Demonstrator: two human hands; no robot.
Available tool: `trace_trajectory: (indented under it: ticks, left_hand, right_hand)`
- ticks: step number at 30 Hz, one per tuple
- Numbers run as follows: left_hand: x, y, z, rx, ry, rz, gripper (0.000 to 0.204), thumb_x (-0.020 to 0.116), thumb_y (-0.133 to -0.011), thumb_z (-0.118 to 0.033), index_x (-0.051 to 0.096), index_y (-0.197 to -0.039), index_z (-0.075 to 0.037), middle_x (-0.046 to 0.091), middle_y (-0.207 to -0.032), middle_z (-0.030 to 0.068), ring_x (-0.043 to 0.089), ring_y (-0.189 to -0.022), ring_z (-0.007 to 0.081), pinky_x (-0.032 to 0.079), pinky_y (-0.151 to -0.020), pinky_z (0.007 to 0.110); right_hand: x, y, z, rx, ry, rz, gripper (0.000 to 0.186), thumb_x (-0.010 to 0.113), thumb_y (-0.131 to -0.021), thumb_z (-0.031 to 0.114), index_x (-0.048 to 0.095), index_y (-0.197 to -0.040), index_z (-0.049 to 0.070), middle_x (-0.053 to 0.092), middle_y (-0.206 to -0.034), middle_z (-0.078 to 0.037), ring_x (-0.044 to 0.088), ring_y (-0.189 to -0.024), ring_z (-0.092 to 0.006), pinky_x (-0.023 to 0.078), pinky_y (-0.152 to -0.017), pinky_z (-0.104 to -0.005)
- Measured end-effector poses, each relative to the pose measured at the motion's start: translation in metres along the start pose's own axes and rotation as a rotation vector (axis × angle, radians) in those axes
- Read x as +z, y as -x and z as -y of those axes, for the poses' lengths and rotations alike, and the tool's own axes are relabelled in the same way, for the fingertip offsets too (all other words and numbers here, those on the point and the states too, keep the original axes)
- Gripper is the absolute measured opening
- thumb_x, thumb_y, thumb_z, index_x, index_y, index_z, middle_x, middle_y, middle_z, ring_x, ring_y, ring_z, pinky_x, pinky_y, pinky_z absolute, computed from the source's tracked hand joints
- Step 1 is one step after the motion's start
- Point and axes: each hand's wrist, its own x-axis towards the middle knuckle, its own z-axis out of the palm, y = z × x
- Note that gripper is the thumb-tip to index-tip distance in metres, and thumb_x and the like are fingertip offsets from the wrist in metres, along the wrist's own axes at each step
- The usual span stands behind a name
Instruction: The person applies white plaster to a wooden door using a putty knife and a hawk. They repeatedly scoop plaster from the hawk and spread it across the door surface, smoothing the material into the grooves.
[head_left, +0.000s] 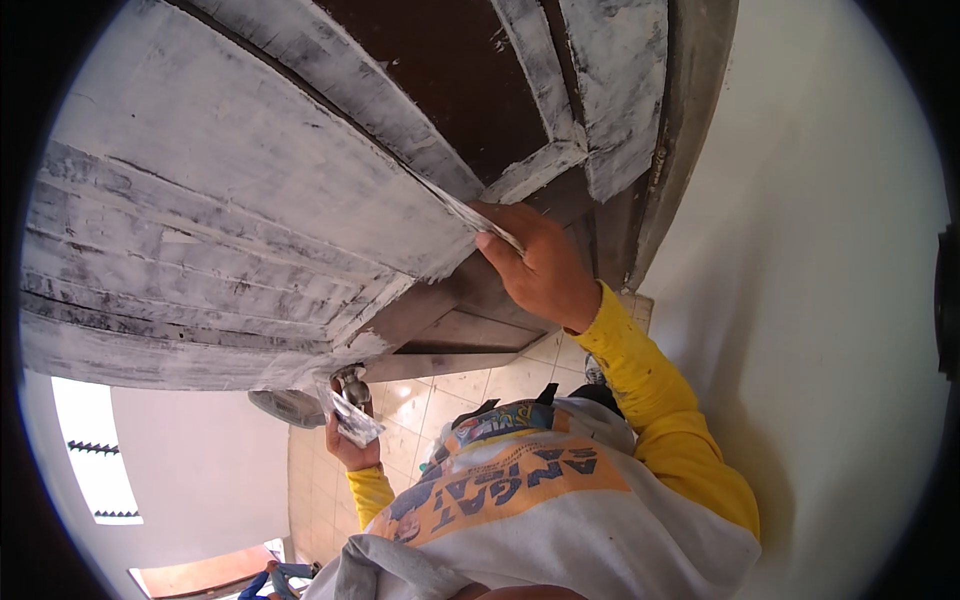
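My right hand (pixel 545 270), in a yellow sleeve, grips a thin, putty-smeared flat blade (pixel 465 214) against the edge of a wooden door (pixel 200 120). The door is patchily coated in white, with dark brown panels (pixel 430 60) showing beside and below. My left hand (pixel 350 448), lower in view, grips a flat tool (pixel 355 422) smeared with white paste, just in front of the metal door knob (pixel 352 386). The fingertips of both hands are partly hidden.
A white wall (pixel 830 300) stands close on my right. Below lies a tiled floor (pixel 510 385), with a grey object (pixel 280 405) behind the door. A bright opening (pixel 90 450) is at left. Another person's blue-clad limbs (pixel 285 575) show at lower left.
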Motion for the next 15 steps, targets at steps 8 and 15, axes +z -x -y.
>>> trace_trajectory:
  ticks: [8,15]
  left_hand:
    - [0.004,0.001,0.001,0.019,-0.012,-0.037,0.067,0.056,-0.098,-0.026,0.035,-0.156,0.0,0.044,-0.158,0.0149,0.043,-0.145,0.0315,0.029,-0.123,0.048]
    - [-0.005,0.003,0.0,0.026,-0.029,-0.02,0.069,0.055,-0.1,-0.028,0.031,-0.159,-0.002,0.039,-0.162,0.0117,0.044,-0.143,0.0313,0.032,-0.122,0.051]
  right_hand:
    - [0.018,0.016,0.01,-0.026,0.18,-0.102,0.054,0.063,-0.089,0.007,0.052,-0.142,0.0,0.061,-0.126,-0.023,0.061,-0.107,-0.041,0.05,-0.094,-0.0482]
    - [0.032,0.033,0.031,-0.043,0.183,-0.085,0.055,0.059,-0.095,0.01,0.045,-0.146,-0.002,0.054,-0.136,-0.026,0.054,-0.12,-0.0444,0.044,-0.103,-0.0513]
